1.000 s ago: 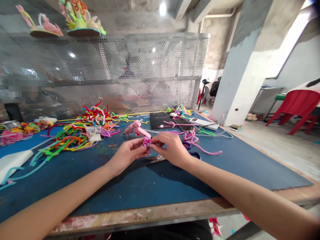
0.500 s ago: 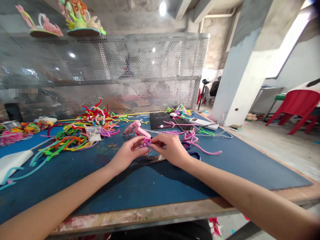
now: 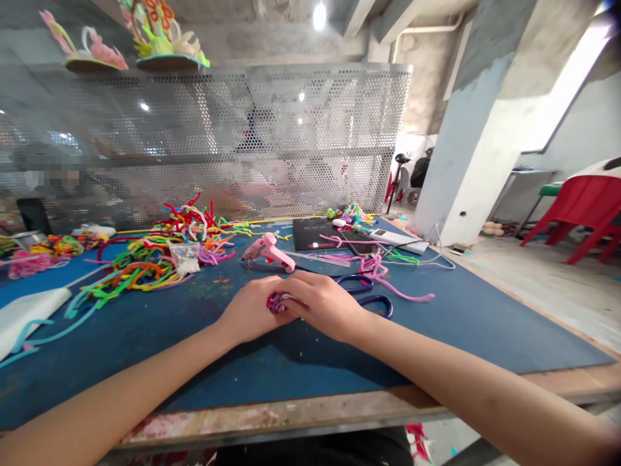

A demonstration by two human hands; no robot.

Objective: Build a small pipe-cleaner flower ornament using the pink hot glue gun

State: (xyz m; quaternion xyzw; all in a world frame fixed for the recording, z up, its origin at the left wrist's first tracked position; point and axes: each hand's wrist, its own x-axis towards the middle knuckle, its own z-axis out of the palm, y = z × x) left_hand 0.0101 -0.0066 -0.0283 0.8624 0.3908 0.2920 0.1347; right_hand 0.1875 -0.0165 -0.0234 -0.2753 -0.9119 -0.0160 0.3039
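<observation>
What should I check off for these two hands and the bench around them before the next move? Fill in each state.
1. Small pink-purple piece secured: ok, in the grasp of the right hand.
2. Left hand grip: cannot tell; its fingers are largely hidden where the hands meet.
3. Glue gun set down: ok, lying on the blue mat beyond the hands.
4. Glue gun cool: cannot tell; heat does not show.
5. Scissors clear of the hands: cannot tell; the blue handles show, but the right hand hides the blades from view.
</observation>
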